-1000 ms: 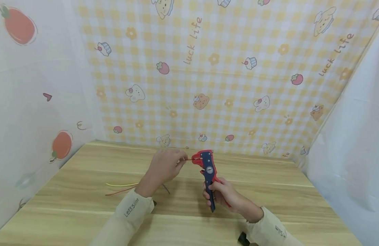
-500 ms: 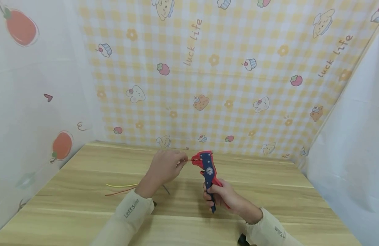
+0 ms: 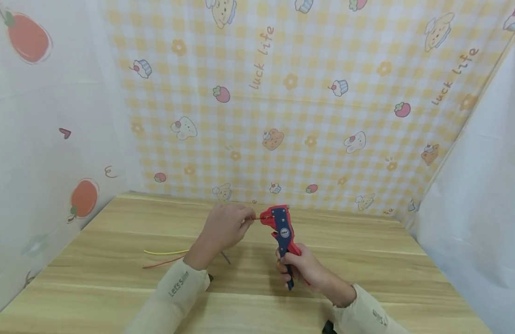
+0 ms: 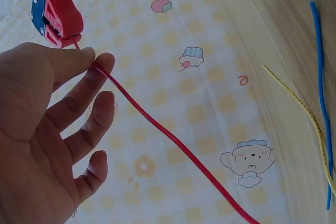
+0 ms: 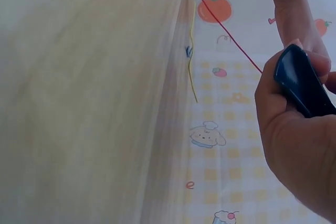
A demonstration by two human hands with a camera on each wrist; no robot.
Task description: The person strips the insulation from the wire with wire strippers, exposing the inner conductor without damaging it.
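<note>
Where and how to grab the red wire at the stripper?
Likely best: pinch the red wire just outside the red nose of the wire stripper, from the person's left. It's thin, enters the nose from that side, and its bent tail looks floppy.

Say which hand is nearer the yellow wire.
Left. In the head view, the left hand, pinching the red wire, is just right of the visible yellow wire; the right hand, gripping the wire stripper, is farther right.
</note>
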